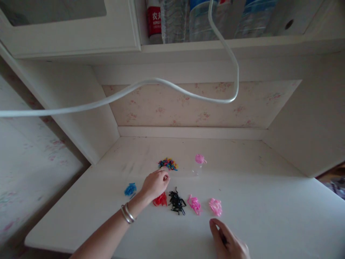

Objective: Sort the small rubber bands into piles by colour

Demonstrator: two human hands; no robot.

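Small rubber bands lie sorted in piles on a white desk (pixel 256 187). My left hand (pixel 155 184), with silver bangles on its wrist, reaches forward with fingers pinched together just below a mixed multicoloured pile (pixel 168 164). Under that hand sits a red pile (pixel 161 200). To its right lie a black pile (pixel 176 203), a dark pink pile (pixel 194 203) and a light pink pile (pixel 215 206). A blue pile (pixel 130 189) lies left of the hand. My right hand (pixel 229 242) rests on the desk near the front edge, fingers curled, with something dark under them.
A pink lid (pixel 200 158) and a clear small container (pixel 196 170) stand behind the piles. A white cable (pixel 167 83) loops overhead. Water bottles (pixel 188 19) stand on the shelf above. Cabinet walls close in the desk at left and right.
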